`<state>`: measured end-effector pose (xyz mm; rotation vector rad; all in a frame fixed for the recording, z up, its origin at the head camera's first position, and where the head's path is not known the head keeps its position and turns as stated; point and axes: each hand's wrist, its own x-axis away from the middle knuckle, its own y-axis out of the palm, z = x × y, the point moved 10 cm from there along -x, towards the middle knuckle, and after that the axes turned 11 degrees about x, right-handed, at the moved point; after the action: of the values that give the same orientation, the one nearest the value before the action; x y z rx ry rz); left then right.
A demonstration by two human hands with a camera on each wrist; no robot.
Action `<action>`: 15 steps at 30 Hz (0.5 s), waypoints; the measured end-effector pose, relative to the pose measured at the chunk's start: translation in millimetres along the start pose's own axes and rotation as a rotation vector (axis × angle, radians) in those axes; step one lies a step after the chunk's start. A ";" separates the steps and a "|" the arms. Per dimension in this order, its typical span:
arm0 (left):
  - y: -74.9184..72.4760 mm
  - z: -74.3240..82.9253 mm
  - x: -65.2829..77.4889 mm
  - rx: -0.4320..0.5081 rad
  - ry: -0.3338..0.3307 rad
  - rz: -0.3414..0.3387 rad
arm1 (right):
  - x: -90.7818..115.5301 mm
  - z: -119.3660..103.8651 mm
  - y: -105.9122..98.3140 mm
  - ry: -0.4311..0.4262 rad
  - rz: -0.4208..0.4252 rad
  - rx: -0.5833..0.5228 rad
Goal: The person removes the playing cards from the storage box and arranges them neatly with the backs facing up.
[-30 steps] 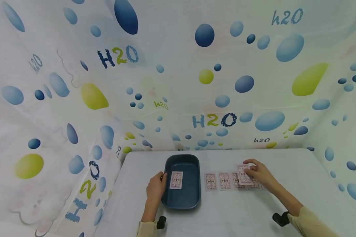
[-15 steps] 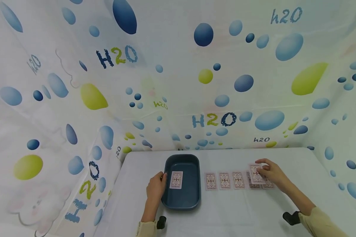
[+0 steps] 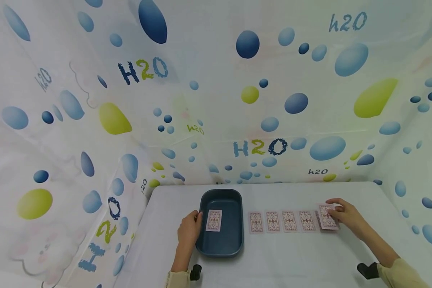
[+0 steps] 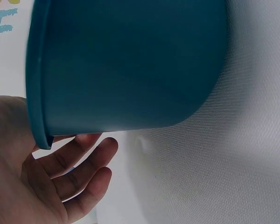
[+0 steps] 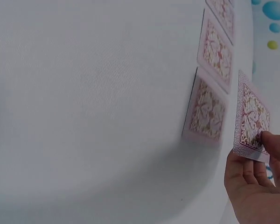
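Observation:
At the right end of the row of cards, my right hand (image 3: 347, 217) pinches a playing card (image 3: 325, 218), its red patterned back showing. The right wrist view shows this held card (image 5: 252, 116) raised above the table, thumb on its back and fingers behind. Below it lies the row's last card (image 5: 206, 112), mostly covered by the held one in the head view. My left hand (image 3: 189, 230) grips the left rim of a dark blue-green tray (image 3: 219, 249); in the left wrist view its fingers (image 4: 86, 175) curl under the rim. One card (image 3: 214, 221) lies back-up inside the tray.
Several other cards lie back-up in a spaced row to the tray's right, from the nearest card (image 3: 256, 222) to another card (image 3: 307, 221). They rest on a white-covered table (image 3: 284, 260). A patterned curtain (image 3: 216, 100) encloses the back and sides.
My right hand has carried the held card rightward along the row, uncovering the middle cards and ending over the last one. My left hand and the tray have stayed in place.

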<state>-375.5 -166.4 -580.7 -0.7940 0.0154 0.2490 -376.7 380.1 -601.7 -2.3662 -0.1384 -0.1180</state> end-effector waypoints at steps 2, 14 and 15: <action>0.2 0.3 0.2 0.000 0.000 -0.001 | 1.0 5.6 -2.9 0.012 0.003 0.013; -1.6 3.4 0.9 -0.001 0.005 0.002 | 3.1 29.8 -10.2 0.061 -0.005 0.068; -1.4 3.3 0.7 -0.001 0.004 0.002 | 3.1 33.0 -10.2 0.071 -0.008 0.069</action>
<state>-374.7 -164.9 -577.5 -0.7957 0.0192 0.2492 -373.5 410.6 -617.9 -2.2895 -0.1158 -0.1980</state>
